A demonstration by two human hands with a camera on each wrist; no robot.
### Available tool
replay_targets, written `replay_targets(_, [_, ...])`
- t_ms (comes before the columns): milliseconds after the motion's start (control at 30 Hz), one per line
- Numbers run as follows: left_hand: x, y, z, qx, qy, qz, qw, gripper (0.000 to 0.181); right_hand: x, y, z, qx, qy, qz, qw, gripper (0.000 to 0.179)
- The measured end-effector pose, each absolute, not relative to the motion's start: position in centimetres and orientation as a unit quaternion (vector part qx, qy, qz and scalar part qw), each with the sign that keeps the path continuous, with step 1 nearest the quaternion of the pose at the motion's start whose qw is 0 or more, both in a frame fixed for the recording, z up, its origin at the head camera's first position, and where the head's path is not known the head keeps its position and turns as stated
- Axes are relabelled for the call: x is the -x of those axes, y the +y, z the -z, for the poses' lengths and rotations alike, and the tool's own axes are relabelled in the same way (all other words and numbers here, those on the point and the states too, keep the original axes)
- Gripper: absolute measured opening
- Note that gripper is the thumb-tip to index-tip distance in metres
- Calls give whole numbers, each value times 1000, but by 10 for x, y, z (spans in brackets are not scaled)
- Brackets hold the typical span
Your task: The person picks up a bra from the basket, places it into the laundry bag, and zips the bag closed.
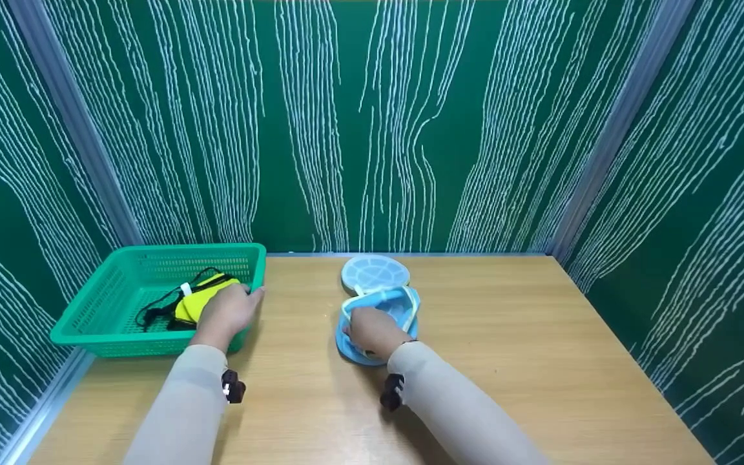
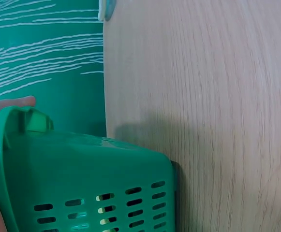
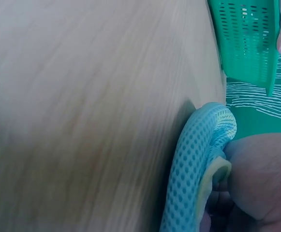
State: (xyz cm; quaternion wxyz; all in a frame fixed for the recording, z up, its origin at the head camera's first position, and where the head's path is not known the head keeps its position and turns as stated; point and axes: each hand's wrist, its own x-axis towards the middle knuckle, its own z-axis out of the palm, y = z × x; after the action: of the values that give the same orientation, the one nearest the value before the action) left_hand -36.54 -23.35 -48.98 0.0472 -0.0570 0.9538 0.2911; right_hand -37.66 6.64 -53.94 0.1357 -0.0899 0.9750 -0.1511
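My left hand (image 1: 227, 310) grips the right rim of a green plastic basket (image 1: 256, 265); the thumb (image 2: 26, 101) shows by the rim in the left wrist view. Inside lies a bright yellow item (image 1: 201, 300) with black cords and a white toggle, partly behind the hand. On the table, my right hand (image 1: 377, 330) reaches into a light blue sandal (image 1: 348, 349) with pale yellow straps (image 1: 414, 300). Its curled fingers hold the sandal, though their exact grip is hidden. The sandal's dotted side (image 3: 184, 174) shows in the right wrist view. A rounded blue piece with a pale pattern (image 1: 375, 271) adjoins it behind.
The wooden table (image 1: 507, 336) extends right of the sandal and towards me. Green panels with white wavy lines (image 1: 398, 129) stand behind and at both sides, joined by grey metal posts (image 1: 624, 123). The basket stands at the table's left edge.
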Motion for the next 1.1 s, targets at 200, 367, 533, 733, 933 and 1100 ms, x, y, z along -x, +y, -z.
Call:
replay_targets(200, [364, -229, 488, 54, 959, -276, 44, 64, 378, 69, 533, 107, 983, 110, 105, 45])
replay_targets(367, [364, -227, 488, 55, 964, -258, 33, 63, 377, 74, 523, 99, 982, 135, 90, 53])
replay_targets(533, [364, -228, 487, 53, 969, -243, 13, 66, 382, 82, 510, 98, 981, 156, 67, 67])
replay_targets(733, [365, -232, 484, 42, 974, -225, -2, 58, 392, 101, 495, 93, 975, 198, 27, 54])
replay_targets(933, [366, -237, 486, 21, 974, -225, 15, 66, 406, 129, 490, 69, 972, 224, -1, 49])
replay_targets(1100, [365, -239, 488, 10, 975, -221, 12, 68, 412, 147, 493, 69, 978, 195, -35, 48])
